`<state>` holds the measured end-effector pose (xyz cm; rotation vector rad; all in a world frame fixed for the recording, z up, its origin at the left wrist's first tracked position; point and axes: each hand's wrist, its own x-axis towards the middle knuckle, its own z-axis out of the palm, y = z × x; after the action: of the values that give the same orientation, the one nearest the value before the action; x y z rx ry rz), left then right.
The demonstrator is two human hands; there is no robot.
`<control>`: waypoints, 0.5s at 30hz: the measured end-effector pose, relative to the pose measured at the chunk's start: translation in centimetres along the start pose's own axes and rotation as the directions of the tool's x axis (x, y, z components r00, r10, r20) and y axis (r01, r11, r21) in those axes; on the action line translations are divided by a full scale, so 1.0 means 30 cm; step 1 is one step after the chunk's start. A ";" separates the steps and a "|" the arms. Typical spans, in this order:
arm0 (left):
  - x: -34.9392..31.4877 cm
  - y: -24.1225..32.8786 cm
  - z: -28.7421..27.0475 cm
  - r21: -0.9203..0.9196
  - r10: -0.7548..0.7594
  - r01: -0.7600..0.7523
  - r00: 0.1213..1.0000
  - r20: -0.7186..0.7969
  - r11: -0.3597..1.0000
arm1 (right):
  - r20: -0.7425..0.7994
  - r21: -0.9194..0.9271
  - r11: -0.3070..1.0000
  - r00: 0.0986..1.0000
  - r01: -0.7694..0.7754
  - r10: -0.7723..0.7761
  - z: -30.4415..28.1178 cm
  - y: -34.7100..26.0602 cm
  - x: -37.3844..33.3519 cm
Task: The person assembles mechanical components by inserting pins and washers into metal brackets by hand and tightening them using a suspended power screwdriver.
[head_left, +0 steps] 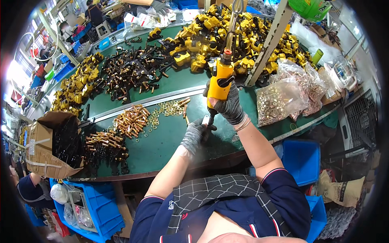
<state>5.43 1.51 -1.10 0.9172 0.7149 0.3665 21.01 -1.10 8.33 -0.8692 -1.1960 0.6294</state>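
My right hand (231, 106), in a grey knit glove, is wrapped round a yellow-orange power screwdriver (221, 81) that hangs from a cord and hook above. The driver's black tip points down at the part in my other hand. Close below it my left hand (194, 135), gloved alike, is closed on a small black part (211, 126), partly hidden by the fingers. To the left on the green table lie a heap of copper-coloured bolts (133, 119) and scattered brass rings (170, 108).
Black parts with bolts (129, 73) and yellow housings (198, 44) are piled beyond a metal rail (154, 98). A cardboard box (42, 137) of black pieces stands left. Plastic bags of nuts (275, 103) lie right, beside a slanted post (269, 44). Blue crates (300, 160) flank me below.
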 end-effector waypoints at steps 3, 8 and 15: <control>0.008 -0.006 0.005 0.051 -0.015 0.016 1.000 -0.024 0.999 | -0.001 0.020 1.000 1.000 -0.022 0.022 -0.008 -0.005 -0.008; 0.002 -0.036 -0.013 -0.059 0.072 -0.071 0.997 0.006 0.996 | -0.041 -0.057 0.997 0.997 0.058 -0.060 0.018 0.015 -0.027; 0.080 0.082 -0.091 0.714 0.492 -0.234 0.853 -0.175 0.659 | -0.265 -0.252 0.962 0.949 0.105 -0.174 -0.033 -0.047 -0.037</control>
<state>5.26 5.89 -1.15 1.7461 1.0268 0.6760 21.62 -3.00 8.82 -1.0258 -1.0701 0.2365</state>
